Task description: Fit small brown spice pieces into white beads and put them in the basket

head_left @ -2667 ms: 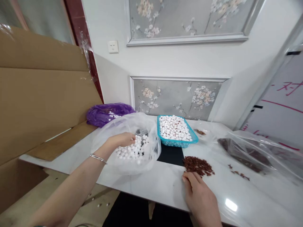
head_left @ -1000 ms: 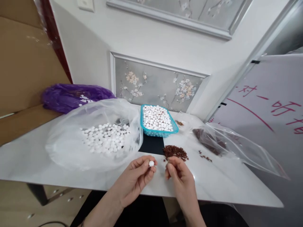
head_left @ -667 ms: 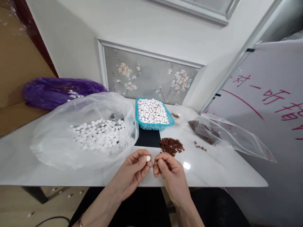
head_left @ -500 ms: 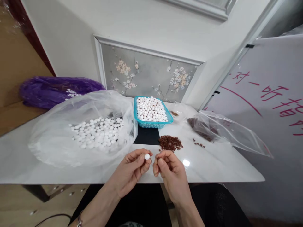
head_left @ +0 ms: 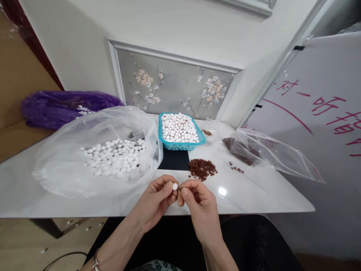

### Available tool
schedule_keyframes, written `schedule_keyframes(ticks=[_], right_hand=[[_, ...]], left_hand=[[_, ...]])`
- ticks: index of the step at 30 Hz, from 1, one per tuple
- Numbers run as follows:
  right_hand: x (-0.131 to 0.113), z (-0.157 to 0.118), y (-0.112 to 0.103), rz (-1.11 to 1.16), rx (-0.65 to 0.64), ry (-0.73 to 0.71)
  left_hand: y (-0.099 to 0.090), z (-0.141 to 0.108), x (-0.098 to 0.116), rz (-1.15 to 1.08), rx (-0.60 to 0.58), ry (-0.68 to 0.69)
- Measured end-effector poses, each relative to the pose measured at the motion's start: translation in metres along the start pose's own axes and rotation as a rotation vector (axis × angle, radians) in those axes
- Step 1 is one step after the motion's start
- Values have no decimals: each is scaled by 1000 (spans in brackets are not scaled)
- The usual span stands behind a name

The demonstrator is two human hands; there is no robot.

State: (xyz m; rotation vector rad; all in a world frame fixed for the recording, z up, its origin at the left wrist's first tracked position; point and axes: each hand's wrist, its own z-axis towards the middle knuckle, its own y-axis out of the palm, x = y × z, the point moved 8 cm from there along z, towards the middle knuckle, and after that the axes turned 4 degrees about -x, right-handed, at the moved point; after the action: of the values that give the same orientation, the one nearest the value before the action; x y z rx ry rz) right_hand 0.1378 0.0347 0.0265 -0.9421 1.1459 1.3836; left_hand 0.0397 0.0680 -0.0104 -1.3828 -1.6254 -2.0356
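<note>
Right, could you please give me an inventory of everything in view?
Held ball: one, white, left fingers
Basket: one, blue, back of table, heaped with white balls
Large bag: one, whitish, left, many white balls inside
Purple bag: one, far left
Mat: one, black, before basket
Pile: one, reddish-brown, centre-right
Loose bits: several, brown, right of pile
Clear bags: two, brown contents, right
Table: one, white
Flowered panel: one, grey, behind
Whiteboard: one, red writing, right
Cardboard: brown, left
Floor balls: several, white, lower left
Cable: one, dark, floor
Bracelet: one, silvery, left wrist
Left hand, right hand: two, bare, fingertips together
</note>
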Motion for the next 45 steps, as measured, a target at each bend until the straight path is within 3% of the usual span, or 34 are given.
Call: schedule_keyframes(ticks=[22, 35, 45], right_hand=[[-12, -4, 4, -279, 80, -212], [-12, 1, 6, -273, 71, -153], [2, 9, 8, -106, 7, 22]], left_hand=[[3, -2, 4, 34, -2, 65], [1, -1, 4, 25, -2, 70], [-1, 0, 6, 42, 19, 74]])
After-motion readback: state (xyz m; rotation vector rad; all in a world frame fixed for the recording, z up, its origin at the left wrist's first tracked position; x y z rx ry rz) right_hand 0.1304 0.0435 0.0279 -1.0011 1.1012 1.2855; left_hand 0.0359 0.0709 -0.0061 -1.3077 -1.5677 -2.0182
